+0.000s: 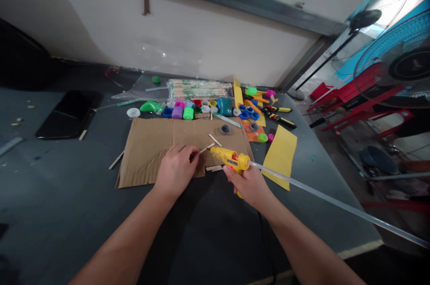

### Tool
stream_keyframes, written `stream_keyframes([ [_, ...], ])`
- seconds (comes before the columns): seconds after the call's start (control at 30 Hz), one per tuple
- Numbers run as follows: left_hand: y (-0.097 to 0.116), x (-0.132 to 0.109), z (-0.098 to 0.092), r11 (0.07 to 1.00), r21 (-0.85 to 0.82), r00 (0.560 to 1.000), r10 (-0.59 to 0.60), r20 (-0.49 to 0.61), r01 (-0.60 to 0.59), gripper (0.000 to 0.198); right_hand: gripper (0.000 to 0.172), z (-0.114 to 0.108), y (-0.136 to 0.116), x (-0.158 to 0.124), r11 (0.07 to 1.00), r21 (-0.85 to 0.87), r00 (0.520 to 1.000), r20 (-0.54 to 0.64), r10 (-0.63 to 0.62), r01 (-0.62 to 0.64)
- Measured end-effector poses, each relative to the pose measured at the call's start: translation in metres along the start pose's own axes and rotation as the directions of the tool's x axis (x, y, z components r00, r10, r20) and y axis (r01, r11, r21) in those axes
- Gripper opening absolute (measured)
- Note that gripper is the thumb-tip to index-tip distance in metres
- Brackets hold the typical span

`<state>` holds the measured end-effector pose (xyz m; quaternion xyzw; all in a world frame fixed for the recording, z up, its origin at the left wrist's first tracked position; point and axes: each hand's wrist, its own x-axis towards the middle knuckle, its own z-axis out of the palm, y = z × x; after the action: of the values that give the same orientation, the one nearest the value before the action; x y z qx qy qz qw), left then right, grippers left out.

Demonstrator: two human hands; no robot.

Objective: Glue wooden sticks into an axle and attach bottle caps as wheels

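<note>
On the left of the dark desk point(77, 186) lies one black phone point(65, 114), with one short wooden piece point(82, 135) just beside it. One longer stick point(116, 159) lies by the left edge of a single brown cardboard point(144, 150). Behind this cardboard there are one white lid point(133, 112) and one small bag point(151, 106) with something green inside.

The left hand point(176, 168), over the cardboard, has its fingers closed together and pinches one thin wooden stick point(205, 148), which points to the right. Further back, one purple cap point(178, 112) and one bright green cap point(188, 113) stand among other caps, too crowded to count surely. Behind them, one clear wrapper point(198, 89) contains many sticks. On the cardboard stands one grey cap point(225, 129); its content I cannot tell. One bag point(225, 106) with teal content is behind it.

The right hand point(250, 184) is wrapped around the handle of one yellow glue gun point(231, 158). The nozzle is at the pinched stick, but I cannot tell if they touch. One long translucent glue rod point(336, 204) comes out of its back. Beyond are four blue caps point(255, 116), then one yellow sheet point(280, 155) lying flat on the desk.
</note>
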<state>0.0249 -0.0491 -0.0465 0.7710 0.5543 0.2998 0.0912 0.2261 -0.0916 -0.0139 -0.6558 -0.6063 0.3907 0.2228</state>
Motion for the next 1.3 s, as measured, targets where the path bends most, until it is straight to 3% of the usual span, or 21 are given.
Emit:
stream_keyframes([
  [0.27, -0.001, 0.0, -0.001, 1.0, -0.01, 1.0, 0.006, 0.02, -0.006, 0.008, 0.032, 0.004, -0.001, -0.005, 0.997, 0.014, 0.997, 0.006, -0.081, 0.081],
  [0.77, 0.0, 0.001, 0.0, 1.0, -0.01, 1.0, -0.004, 0.001, 0.004, 0.009, 0.033, -0.009, 0.001, 0.008, 0.994, 0.08, 0.996, -0.041, 0.081, -0.078],
  [1.3, 0.0, 0.001, -0.001, 1.0, 0.005, 1.0, 0.01, 0.021, -0.01, 0.01, 0.032, 0.002, -0.005, -0.006, 0.999, 0.032, 0.999, 0.015, -0.043, 0.042],
])
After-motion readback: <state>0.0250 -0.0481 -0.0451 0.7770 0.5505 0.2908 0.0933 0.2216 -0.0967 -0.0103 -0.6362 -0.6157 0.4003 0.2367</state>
